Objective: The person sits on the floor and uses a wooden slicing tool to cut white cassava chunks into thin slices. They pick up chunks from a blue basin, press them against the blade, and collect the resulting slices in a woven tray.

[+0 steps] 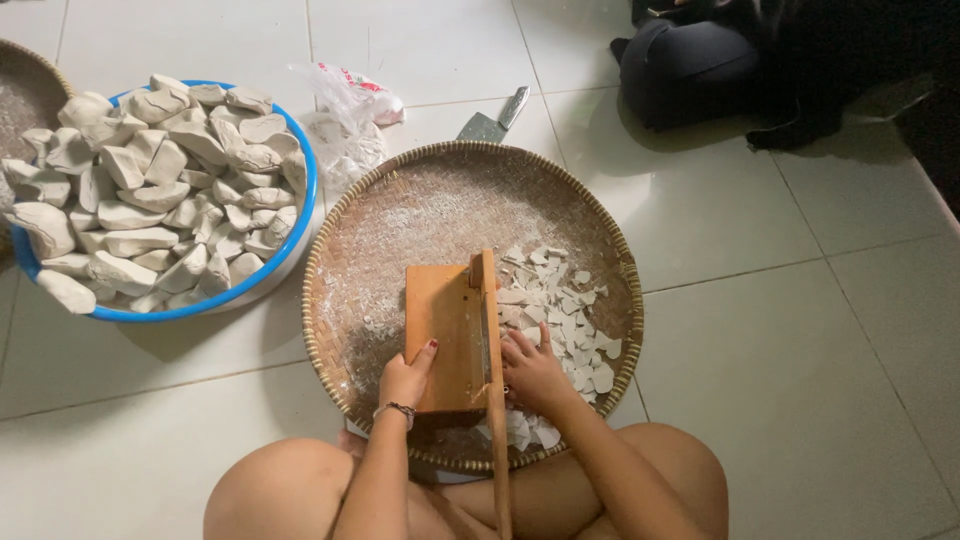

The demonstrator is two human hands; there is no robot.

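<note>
There are two hands, one wooden slicer board (448, 335), one woven tray (400, 215), one blue-rimmed basin (305, 205), one cleaver (493, 118) and one plastic bag (345, 110).

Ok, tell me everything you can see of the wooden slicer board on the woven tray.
The wooden slicer board is an orange-brown rectangular slab, propped tilted in the round woven tray. A long narrow wooden strip runs along its right edge, reaching past it toward the person. The left hand grips its lower left corner, thumb on the face; the right hand rests against the strip's right side. Thin white slices lie beside it on the right. No blade is visible.
</note>
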